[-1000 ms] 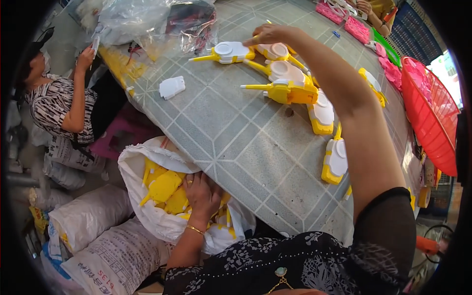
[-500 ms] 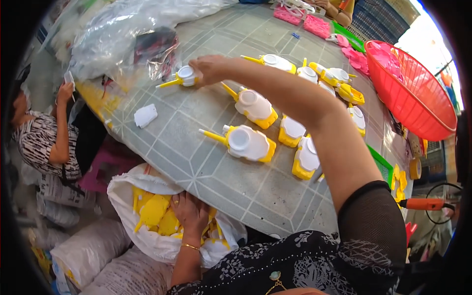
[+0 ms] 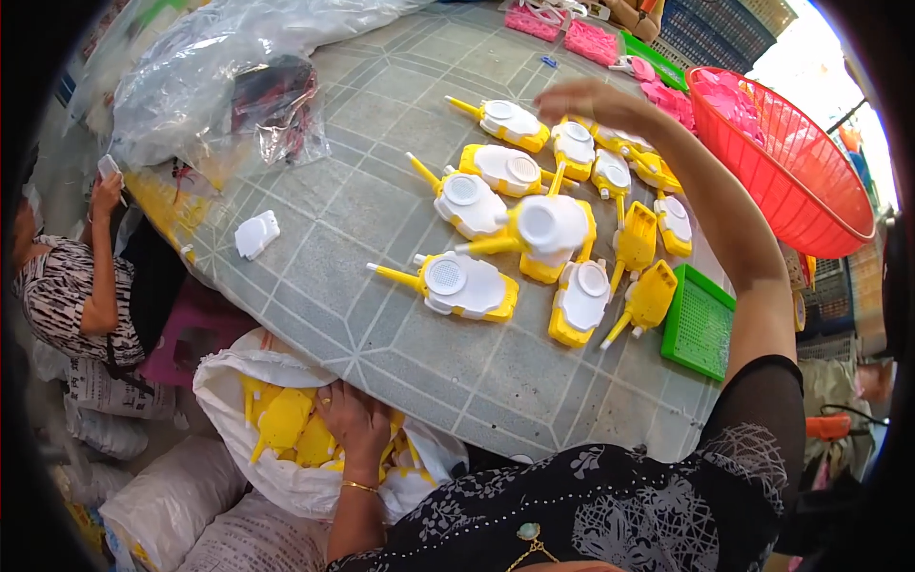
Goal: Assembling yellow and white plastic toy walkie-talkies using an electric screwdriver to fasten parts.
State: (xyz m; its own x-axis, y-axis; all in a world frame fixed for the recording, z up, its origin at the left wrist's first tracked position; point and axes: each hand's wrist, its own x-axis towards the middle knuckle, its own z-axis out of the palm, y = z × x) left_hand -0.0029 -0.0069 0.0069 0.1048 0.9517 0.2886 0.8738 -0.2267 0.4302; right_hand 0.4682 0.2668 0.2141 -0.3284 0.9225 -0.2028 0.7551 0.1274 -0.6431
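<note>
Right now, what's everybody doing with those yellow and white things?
The person's left hand rests on yellow parts in an open white sack. Their blurred right hand is out over the table, near the yellow-and-white pieces; I can't tell if it grips one. At the left, a co-worker holds up something white.

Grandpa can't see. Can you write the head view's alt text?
A person's blurred right hand extends over yellow-and-white pieces on a grey table; the left hand rests on yellow parts in a white sack. A red basket stands at right.
</note>
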